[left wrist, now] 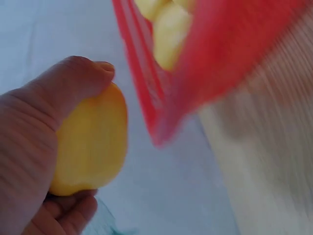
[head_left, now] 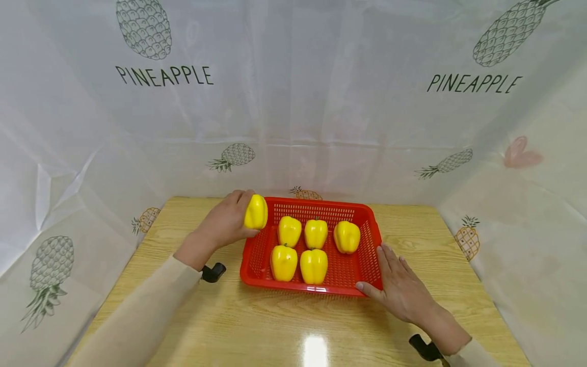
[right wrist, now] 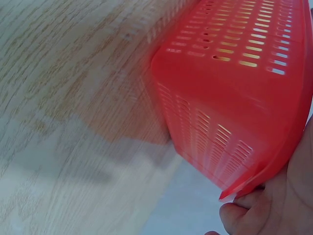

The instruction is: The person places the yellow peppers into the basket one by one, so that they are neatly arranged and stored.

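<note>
Two sleeves in a pale cream colour come in from the bottom of the head view. On the wooden surface (head_left: 275, 326) there is a bright spot of light close to the person.

Next comes the right hand (head_left: 401, 285). It lies flat on the surface with its fingers straight, and it touches the near right corner of the red basket (head_left: 371, 229). In the right wrist view the thumb (right wrist: 244, 213) sits under the basket's rim. It holds nothing.

The red basket stands in the middle of the surface, between the two hands. It has little slots all over it. Five yellow peppers sit inside. Two are in the near row (head_left: 298, 264) and three are in the far row (head_left: 316, 233). They stand close beside each other.

The left hand (head_left: 224, 221) is up at the far left corner of the basket. It grips one more yellow pepper (head_left: 256, 211), with its fingers and thumb curled round it. This pepper is just over the basket's left rim, and it is lifted off the surface. In the left wrist view the thumb (left wrist: 73, 81) presses on top of the pepper, and the basket's edge is just beside it.

Behind it all hangs a white sheet (head_left: 293, 102) with pineapple pictures and the word PINEAPPLE.
</note>
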`<state>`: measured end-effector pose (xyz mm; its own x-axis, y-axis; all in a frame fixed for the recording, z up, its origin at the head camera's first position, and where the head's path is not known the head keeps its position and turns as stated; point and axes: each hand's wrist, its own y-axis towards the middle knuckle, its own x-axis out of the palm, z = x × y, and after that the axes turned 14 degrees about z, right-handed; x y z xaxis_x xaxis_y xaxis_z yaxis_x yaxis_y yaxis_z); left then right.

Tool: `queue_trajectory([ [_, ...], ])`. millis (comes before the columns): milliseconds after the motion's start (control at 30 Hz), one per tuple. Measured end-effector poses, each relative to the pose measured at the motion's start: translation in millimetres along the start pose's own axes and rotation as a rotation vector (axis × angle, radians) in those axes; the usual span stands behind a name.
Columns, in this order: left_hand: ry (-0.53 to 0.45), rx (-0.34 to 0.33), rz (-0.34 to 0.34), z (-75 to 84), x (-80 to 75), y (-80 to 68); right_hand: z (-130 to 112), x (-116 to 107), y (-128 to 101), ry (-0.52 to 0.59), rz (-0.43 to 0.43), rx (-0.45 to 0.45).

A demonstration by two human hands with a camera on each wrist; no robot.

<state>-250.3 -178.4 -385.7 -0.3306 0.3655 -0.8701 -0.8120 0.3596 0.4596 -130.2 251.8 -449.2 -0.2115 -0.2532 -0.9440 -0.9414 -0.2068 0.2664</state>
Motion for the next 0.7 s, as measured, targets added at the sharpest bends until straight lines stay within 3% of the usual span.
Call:
queue_trajectory([
  [267, -0.031, 0.039, -0.078, 61.9, 9.7, 15.3, 2, -1, 1, -0.022, 0.002, -0.020],
  [567, -0.029, 0.070, -0.230, 127.3, 38.0, 28.5, 3, -7, 5, 0.027, -0.042, -0.023],
  [700, 0.009, 0.116, -0.282, 150.3, 54.2, 31.5, 3, -8, 4, 0.046, -0.057, -0.020],
])
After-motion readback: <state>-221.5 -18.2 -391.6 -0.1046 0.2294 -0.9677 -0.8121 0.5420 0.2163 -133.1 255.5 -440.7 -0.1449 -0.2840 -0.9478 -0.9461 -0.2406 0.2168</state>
